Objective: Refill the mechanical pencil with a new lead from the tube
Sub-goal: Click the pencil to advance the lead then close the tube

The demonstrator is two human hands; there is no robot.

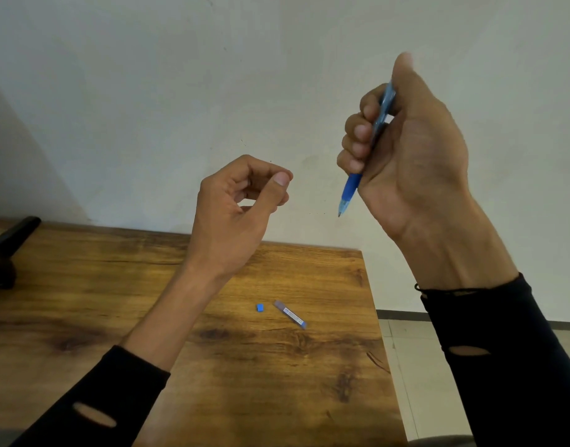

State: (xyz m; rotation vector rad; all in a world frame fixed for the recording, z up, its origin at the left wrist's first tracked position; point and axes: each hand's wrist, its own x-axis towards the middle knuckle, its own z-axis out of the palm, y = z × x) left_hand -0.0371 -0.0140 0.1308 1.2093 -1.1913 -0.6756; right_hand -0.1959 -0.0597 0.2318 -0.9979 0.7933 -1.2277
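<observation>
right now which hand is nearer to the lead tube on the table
Left. The left hand hovers above and just left of the lead tube; the right hand, holding the pencil, is raised higher and off to the right.

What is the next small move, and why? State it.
Probably bring the left hand up to the top of the mechanical pencil. The right hand grips the pencil tip-down, the lead tube and a small blue cap lie on the table, and the left fingers are pinched; any lead there is too thin to see.
</observation>
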